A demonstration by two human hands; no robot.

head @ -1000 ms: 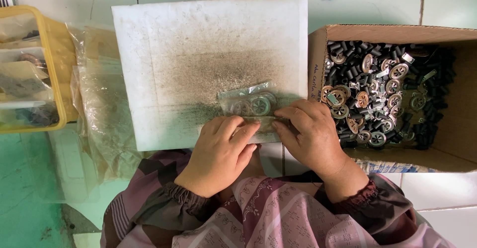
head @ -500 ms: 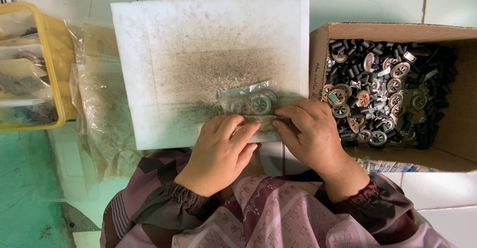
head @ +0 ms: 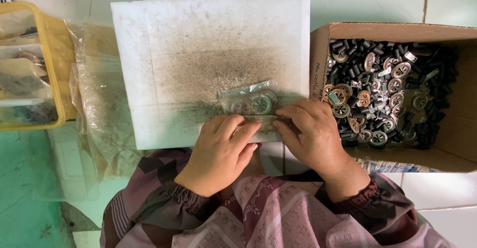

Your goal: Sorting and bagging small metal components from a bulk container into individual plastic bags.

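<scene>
Pinching the near edge of a small clear plastic bag of round metal discs, my left hand and right hand meet fingertip to fingertip, each grip clenched on the bag's lower strip. The bag lies flat on a square white board smudged with dark grey dust, just beyond the grip and close to the board's near edge.

Beyond the grip the board is bare up to its far edge, so that is where the open room lies. To the right of the grip, the board's edge nearly touches the wall of an open brown cardboard box holding a heap of black tube pieces and round metal discs; my right hand sits just beside that wall, with little room on that side. To the left of the grip, a loose pile of crumpled clear plastic bags laps against the board's left edge, and farther left stands a yellow plastic tray, cut off by the frame.

My fingers cover the bag's near edge, so I cannot tell whether its mouth is sealed. How many discs are inside is hard to make out through the creased film. What the tray holds is blurred behind plastic.

Everything rests on a pale tiled floor with thin grout lines, which serves in place of a worktop. My patterned purple sleeves fill the bottom of the view.
</scene>
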